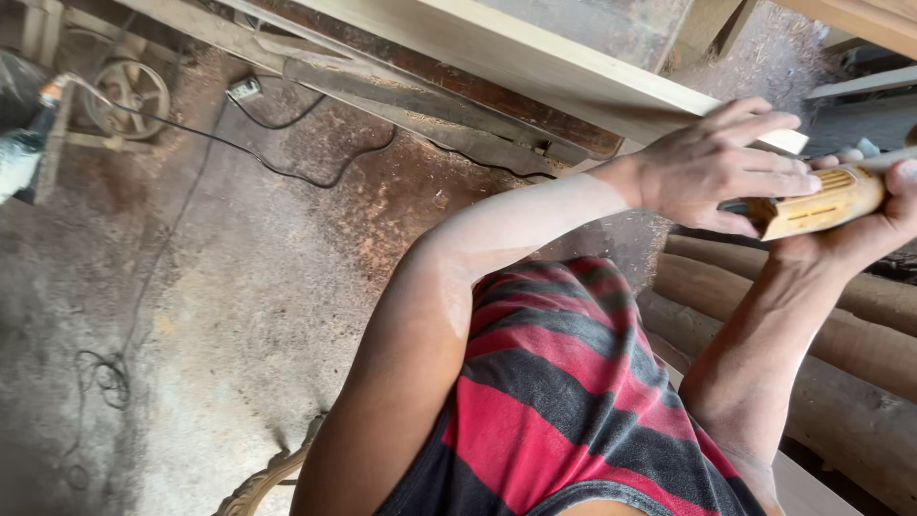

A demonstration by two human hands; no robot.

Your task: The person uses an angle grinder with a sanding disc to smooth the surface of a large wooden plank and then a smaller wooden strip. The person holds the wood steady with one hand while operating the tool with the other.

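Observation:
My right hand is wrapped around a dusty yellow power tool with vent slots, at the right edge of the view. On the tool's near end rests my left hand, fingers stretched out flat over it and touching it. My left forearm, pale with dust, crosses the middle of the view. Below both arms shows my red and black striped sleeveless shirt. The tool's working end is cut off by the frame edge.
A long pale wooden plank runs across the top. Several rounded wooden posts lie at the right. A black cable trails over the dusty floor; a metal wheel and another power tool sit at top left. Carved wood is at the bottom.

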